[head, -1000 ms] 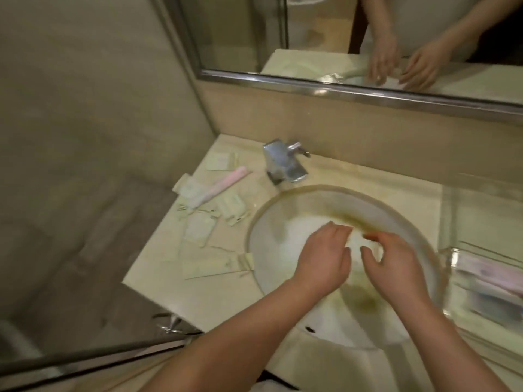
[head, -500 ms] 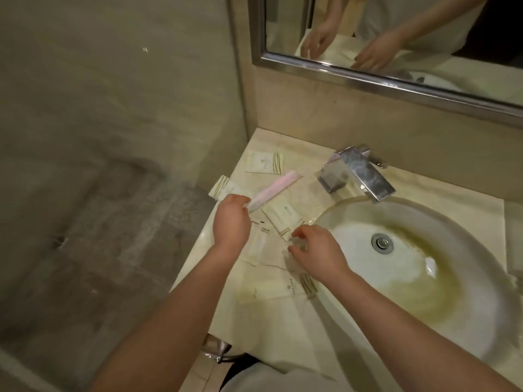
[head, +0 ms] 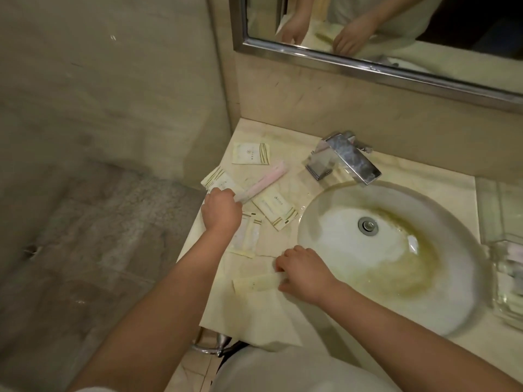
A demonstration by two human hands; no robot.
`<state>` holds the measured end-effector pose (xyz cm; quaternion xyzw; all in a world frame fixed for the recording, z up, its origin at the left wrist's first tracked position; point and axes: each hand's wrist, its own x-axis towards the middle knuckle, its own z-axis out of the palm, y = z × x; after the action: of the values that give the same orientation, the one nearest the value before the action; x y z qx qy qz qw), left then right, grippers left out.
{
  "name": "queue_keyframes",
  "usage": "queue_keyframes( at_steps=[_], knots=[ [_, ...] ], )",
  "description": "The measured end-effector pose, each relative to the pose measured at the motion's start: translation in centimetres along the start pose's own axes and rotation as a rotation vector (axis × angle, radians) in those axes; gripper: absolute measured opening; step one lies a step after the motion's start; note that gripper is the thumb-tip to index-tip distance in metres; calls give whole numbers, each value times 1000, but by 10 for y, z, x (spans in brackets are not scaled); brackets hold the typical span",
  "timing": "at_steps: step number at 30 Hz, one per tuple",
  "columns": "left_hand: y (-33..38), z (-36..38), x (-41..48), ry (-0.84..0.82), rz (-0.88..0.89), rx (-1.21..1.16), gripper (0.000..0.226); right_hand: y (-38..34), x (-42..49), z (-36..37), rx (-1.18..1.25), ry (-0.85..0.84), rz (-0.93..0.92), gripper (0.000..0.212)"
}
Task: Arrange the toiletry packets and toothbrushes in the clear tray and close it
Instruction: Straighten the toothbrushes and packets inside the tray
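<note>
Several cream toiletry packets lie on the counter left of the sink: one (head: 250, 154) at the back, one (head: 276, 207) near the basin, one (head: 247, 234) by my left forearm. My left hand (head: 222, 209) is closed on the near end of a pink wrapped toothbrush (head: 266, 181). My right hand (head: 301, 271) pinches the end of a long cream packet (head: 256, 284) at the counter's front. The clear tray (head: 509, 278) stands at the right edge, with packets inside.
A stained round sink (head: 390, 250) fills the counter's middle, with a chrome faucet (head: 345, 158) behind it. A framed mirror (head: 368, 38) hangs above. The counter's left edge drops to the floor; a metal towel ring (head: 210, 345) hangs below the front edge.
Both hands left the basin and moved to the packets on the left. The left hand closed on the pink toothbrush; the right hand shifted nearer and took the long packet's end.
</note>
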<state>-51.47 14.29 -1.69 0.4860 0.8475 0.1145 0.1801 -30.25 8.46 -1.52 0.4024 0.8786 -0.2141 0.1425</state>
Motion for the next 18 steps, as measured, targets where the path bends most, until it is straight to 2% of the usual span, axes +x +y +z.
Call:
queue_keyframes(
  at_steps=[2,4,7,10,15,18],
  knots=[
    [1,-9,-8,46,-18,-132,15,3,-7,-2,114,-34,25,18],
    [1,-21,-16,76,-47,-277,11,7,-15,-6,340,-65,82,10],
    [11,-38,-42,63,-14,-412,9,22,-42,-17,683,-17,184,34],
    [37,-42,-75,10,57,-456,9,43,-78,-30,923,78,277,41],
    [114,-2,-140,-89,214,-506,6,107,-164,-25,1247,334,478,13],
    [171,40,-188,-226,304,-514,10,155,-227,-2,1326,480,581,12]
  ],
)
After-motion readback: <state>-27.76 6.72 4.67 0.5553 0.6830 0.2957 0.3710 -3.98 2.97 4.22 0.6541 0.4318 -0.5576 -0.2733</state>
